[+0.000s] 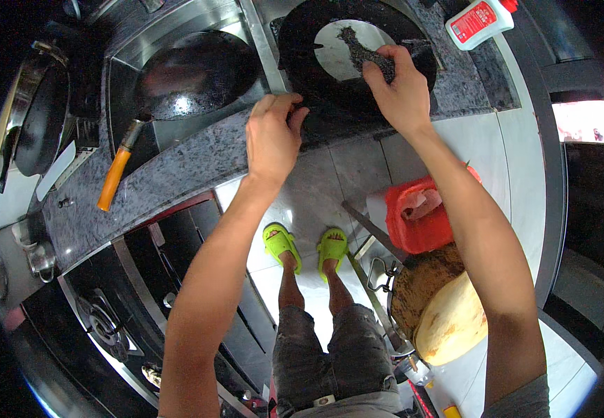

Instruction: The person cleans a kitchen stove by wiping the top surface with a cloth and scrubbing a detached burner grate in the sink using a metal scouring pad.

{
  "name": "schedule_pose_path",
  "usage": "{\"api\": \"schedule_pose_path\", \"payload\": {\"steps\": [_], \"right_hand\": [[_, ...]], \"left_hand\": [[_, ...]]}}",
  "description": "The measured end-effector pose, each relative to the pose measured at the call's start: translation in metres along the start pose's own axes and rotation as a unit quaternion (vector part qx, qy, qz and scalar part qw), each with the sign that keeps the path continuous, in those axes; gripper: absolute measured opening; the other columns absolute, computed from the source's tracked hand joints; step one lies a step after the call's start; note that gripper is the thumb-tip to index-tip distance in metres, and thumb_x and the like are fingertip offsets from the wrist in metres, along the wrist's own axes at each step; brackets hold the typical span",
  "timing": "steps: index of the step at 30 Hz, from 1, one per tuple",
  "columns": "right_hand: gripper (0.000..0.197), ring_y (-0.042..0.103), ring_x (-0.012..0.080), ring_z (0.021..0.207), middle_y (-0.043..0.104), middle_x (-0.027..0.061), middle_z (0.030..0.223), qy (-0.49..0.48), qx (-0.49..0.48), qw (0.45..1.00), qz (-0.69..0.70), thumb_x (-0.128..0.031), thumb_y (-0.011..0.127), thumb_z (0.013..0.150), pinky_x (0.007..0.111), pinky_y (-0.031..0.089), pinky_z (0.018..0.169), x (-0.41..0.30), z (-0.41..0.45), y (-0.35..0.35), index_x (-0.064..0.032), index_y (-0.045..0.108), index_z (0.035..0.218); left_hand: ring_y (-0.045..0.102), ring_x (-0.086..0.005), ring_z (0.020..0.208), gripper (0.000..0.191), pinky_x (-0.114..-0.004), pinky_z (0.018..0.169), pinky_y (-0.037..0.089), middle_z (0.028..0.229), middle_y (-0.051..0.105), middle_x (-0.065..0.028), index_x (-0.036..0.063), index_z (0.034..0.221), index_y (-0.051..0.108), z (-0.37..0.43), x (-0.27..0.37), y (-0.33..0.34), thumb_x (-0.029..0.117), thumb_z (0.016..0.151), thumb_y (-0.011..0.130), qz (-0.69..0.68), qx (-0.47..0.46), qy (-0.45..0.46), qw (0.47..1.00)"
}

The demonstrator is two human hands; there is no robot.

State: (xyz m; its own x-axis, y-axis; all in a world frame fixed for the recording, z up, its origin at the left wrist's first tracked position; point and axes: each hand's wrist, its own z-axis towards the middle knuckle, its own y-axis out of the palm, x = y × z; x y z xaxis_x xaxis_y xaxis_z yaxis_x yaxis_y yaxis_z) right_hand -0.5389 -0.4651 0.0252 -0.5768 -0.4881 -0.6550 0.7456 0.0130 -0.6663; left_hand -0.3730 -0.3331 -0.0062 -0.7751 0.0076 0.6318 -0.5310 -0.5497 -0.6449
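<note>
My right hand [401, 86] grips a dark, stringy scouring pad [362, 55], apparently steel wool. The pad rests over the pale round centre of a broad black round piece of cookware [302, 47], perhaps a lid or pan. At its near left rim, the fingers and thumb of my left hand [275, 133] are curled in on the dark edge. To the left, a black wok [197, 73] lies tilted in the steel sink [176, 26]. Its wooden handle [113, 180] sticks out over the stone counter [176, 157].
A white bottle with a red label [477, 26] lies at the far right of the counter. Pans [43, 120] and a cleaver [56, 170] are at left, beyond a gas burner [106, 324]. A red bag [417, 219] and a round wooden board [422, 292] stand by my right leg.
</note>
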Motion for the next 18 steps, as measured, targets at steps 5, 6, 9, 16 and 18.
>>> {"api": "schedule_pose_path", "payload": {"steps": [5,6,9,16,18], "right_hand": [[0.039,0.066,0.0382,0.078,0.066,0.0206,0.081,0.006,-0.002,1.0,-0.008,-0.036,0.064,0.082,0.043,0.052,0.07,0.003,0.0,0.003,-0.0069,0.056,0.106],[0.04,0.066,0.0386,0.079,0.066,0.0208,0.082,-0.005,0.004,1.0,-0.005,-0.036,0.064,0.081,0.043,0.052,0.07,0.003,0.0,0.003,-0.0065,0.057,0.106],[0.041,0.066,0.0391,0.081,0.066,0.0211,0.085,-0.016,0.009,1.0,0.003,-0.037,0.064,0.081,0.043,0.052,0.072,0.002,0.0,0.003,-0.0058,0.057,0.106],[0.042,0.066,0.0376,0.085,0.067,0.0214,0.089,-0.026,0.006,1.0,0.008,-0.038,0.062,0.081,0.043,0.052,0.075,0.004,0.0,0.002,-0.0049,0.058,0.107],[0.043,0.066,0.0377,0.085,0.067,0.0213,0.09,-0.011,-0.002,1.0,0.0,-0.039,0.062,0.081,0.044,0.052,0.075,0.004,-0.001,0.001,-0.0048,0.057,0.107]], "left_hand": [[0.062,-0.0378,0.082,0.009,-0.044,0.071,0.05,0.089,0.063,-0.0167,0.0032,0.089,0.065,0.008,0.006,0.001,0.008,0.082,0.067,0.023,-0.049,-0.059,0.997],[0.062,-0.0383,0.081,0.009,-0.044,0.071,0.049,0.089,0.063,-0.0175,0.0032,0.089,0.065,0.009,0.008,0.002,0.009,0.083,0.066,0.038,-0.052,-0.054,0.997],[0.062,-0.0393,0.081,0.007,-0.045,0.071,0.049,0.09,0.062,-0.0178,0.0026,0.089,0.064,0.009,0.013,0.001,0.009,0.085,0.063,0.081,-0.072,-0.068,0.992],[0.062,-0.04,0.082,0.008,-0.046,0.07,0.048,0.089,0.062,-0.0181,0.0019,0.093,0.06,0.008,0.007,0.001,0.008,0.088,0.059,0.093,-0.072,-0.044,0.992],[0.062,-0.0396,0.085,0.009,-0.045,0.071,0.049,0.091,0.062,-0.019,0.0013,0.093,0.059,0.004,0.006,0.0,0.009,0.088,0.06,0.069,-0.038,-0.057,0.995]]}}
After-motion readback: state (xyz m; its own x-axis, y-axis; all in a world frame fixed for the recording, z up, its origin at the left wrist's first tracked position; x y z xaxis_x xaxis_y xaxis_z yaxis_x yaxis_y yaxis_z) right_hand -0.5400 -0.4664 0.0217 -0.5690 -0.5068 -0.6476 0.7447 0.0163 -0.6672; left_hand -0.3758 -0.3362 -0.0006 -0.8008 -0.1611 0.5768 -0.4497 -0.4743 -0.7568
